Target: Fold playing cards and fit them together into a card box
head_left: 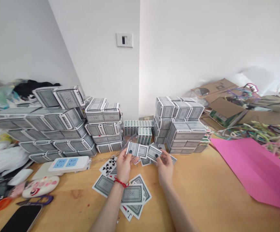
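Both my hands are raised over the wooden table [202, 190], holding a small fan of playing cards [143, 150] with grey patterned backs. My left hand [123, 166], with a red string on its wrist, pinches the fan's left end. My right hand [165, 165] grips its right end. Beneath my forearms several loose cards [132, 195] lie scattered, most face down. One face-up clubs card [108, 166] sits left of my left hand.
Stacks of boxed card decks stand at the back left [57, 125] and back centre-right [180, 129]. A white power strip [68, 163], a phone [21, 217] and clutter lie left. Pink paper [253, 170], cardboard boxes [226, 106] and coloured strands fill the right.
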`<state>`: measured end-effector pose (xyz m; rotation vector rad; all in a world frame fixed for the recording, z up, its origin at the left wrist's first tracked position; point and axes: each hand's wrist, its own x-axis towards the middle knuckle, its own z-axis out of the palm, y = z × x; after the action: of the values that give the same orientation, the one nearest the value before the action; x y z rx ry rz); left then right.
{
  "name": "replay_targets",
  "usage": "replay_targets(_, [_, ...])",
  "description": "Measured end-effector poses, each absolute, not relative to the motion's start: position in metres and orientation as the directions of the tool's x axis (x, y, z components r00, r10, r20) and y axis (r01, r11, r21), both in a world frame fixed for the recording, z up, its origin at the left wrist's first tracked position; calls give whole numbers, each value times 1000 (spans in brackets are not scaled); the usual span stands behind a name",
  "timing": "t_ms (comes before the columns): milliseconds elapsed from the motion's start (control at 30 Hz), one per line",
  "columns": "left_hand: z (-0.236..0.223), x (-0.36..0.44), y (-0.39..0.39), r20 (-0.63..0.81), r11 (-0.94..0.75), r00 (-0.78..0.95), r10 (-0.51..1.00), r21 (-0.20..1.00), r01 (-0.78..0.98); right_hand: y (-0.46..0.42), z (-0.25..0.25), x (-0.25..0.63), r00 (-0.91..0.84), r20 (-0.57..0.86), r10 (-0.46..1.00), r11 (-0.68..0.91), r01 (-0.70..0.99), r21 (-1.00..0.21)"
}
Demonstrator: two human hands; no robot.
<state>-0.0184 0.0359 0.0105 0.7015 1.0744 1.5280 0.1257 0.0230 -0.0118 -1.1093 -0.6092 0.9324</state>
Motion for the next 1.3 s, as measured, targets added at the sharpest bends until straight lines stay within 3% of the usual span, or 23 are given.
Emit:
replay_targets(233, [13,-18,33,-115,19,-187,975,893,-450,25,-8,126,419,-146,896,127,-557,-821])
replay_targets(467, [14,-16,32,-129,56,-127,984,884,-464,22,-2,124,326,-135,936,110,-632,-767])
replay_targets(867, [16,-17,32,-143,45,-150,978,854,-518,22,-4,125,309,-151,939,96,-657,-747])
replay_targets(1100, [16,-12,30,-143,91,-85,986,892,-443,19,3,120,243,-122,962,64,-638,-767])
replay_targets(1300, [15,-16,32,-113,11,-186,976,880,-475,19,1,122,274,-132,953,77,-636,-767])
